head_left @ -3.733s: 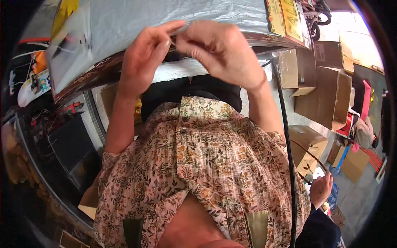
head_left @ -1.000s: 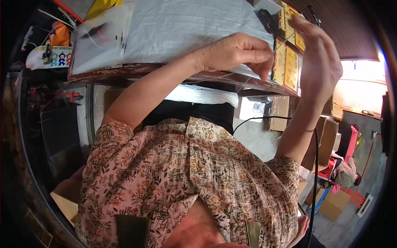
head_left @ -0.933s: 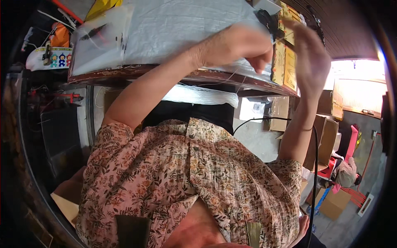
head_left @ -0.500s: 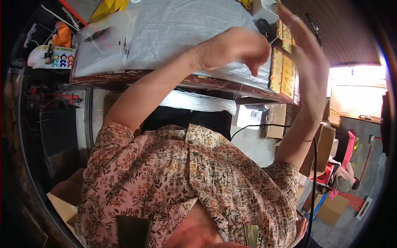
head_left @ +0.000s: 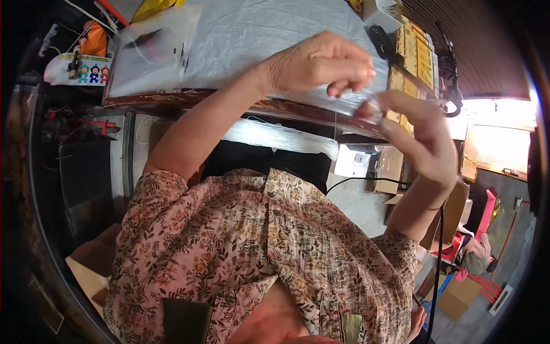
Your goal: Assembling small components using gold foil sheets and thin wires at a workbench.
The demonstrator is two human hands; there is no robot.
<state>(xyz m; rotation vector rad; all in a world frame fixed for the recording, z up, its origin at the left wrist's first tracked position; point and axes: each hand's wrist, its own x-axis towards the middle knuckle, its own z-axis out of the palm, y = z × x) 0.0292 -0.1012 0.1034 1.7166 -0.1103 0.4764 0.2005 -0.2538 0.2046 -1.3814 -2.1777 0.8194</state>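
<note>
I see yellow boxes (head_left: 416, 50) near my half-curled right hand (head_left: 425, 131); grey sheet (head_left: 246, 34) and table edge (head_left: 306, 112) by my curled left hand (head_left: 322, 64) — grip, I can't tell.

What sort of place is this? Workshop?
Probably a small informal workshop, perhaps a home or garage: a worn-edged table under plastic sheeting, a bundle of white strands at the person's lap, and cardboard boxes around.
</note>
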